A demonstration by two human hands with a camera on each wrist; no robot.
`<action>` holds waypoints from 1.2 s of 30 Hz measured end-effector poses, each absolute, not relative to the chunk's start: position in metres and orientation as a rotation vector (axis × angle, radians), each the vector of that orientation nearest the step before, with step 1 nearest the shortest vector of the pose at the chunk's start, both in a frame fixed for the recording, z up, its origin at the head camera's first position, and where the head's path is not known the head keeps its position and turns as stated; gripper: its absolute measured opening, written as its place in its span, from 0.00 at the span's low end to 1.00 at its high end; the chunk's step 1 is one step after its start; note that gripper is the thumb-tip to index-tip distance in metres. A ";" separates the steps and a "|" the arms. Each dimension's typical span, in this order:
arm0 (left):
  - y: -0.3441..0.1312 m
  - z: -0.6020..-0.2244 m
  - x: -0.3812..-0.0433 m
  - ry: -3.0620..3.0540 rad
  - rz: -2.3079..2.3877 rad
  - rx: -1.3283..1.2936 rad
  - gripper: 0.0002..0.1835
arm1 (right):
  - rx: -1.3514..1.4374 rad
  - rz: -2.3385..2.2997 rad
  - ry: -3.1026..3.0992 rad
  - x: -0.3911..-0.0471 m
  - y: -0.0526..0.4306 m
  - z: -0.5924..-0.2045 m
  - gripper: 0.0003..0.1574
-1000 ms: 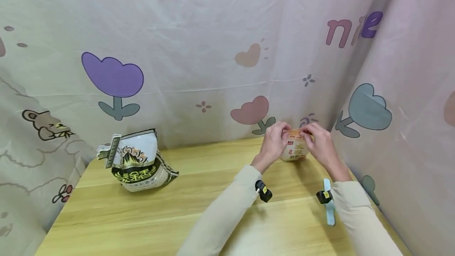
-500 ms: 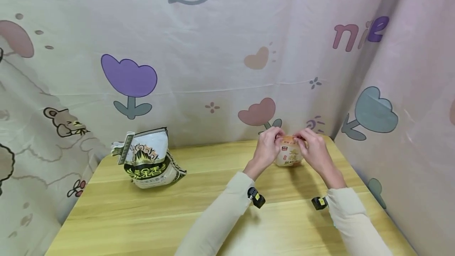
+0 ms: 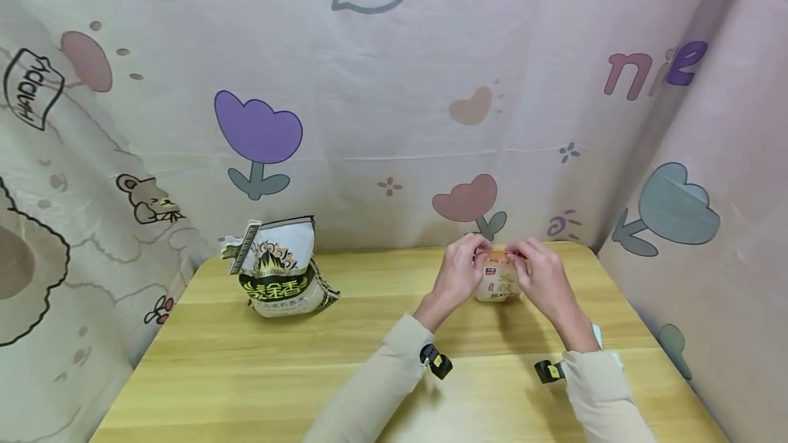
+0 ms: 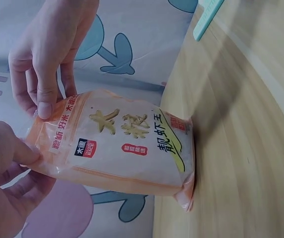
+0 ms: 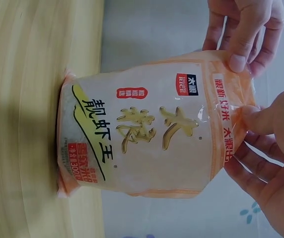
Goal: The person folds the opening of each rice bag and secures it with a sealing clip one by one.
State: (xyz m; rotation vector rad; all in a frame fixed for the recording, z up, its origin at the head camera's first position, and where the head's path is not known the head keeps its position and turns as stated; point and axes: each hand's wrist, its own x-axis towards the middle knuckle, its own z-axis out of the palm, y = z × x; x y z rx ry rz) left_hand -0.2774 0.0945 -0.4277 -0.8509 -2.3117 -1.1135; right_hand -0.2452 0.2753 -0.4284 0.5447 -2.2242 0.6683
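Observation:
A small white and orange bag of rice (image 3: 497,284) stands upright on the table toward the back right, its printed front facing me. My left hand (image 3: 458,273) pinches the left side of its orange top edge between thumb and fingers. On the other side of that edge, my right hand (image 3: 544,282) has the same kind of pinch. Up close in the right wrist view, the top of the rice bag (image 5: 147,126) is drawn flat between the two hands, and grains show through its lower part. A light teal bag clip (image 4: 209,19) lies on the table beside the bag, partly behind my right wrist in the head view.
A larger white and black rice bag (image 3: 280,286) stands at the back left of the wooden table (image 3: 277,374). A decorated clip (image 3: 245,248) is fastened to its top corner. A printed curtain (image 3: 369,87) hangs behind the table and along both sides.
The head view has turned left, shifting the scene rightward. Both hands and the small rice bag have come left and slightly nearer. The two hands keep pinching its top edge.

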 end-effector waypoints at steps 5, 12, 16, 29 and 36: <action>0.078 -0.430 -0.269 -2.272 -1.143 -0.835 0.08 | 0.548 0.695 -2.227 -0.239 0.259 -0.429 0.09; 0.052 -0.429 -0.261 -2.249 -1.186 -0.825 0.10 | 0.588 0.722 -2.214 -0.234 0.234 -0.429 0.10; 0.038 -0.430 -0.256 -2.251 -1.204 -0.814 0.09 | 0.606 0.723 -2.218 -0.230 0.220 -0.430 0.10; -0.003 -0.431 -0.238 -2.200 -1.260 -0.807 0.08 | 0.642 0.797 -2.226 -0.218 0.183 -0.429 0.08; -0.027 -0.432 -0.231 -2.193 -1.254 -0.786 0.07 | 0.680 0.826 -2.232 -0.215 0.162 -0.429 0.07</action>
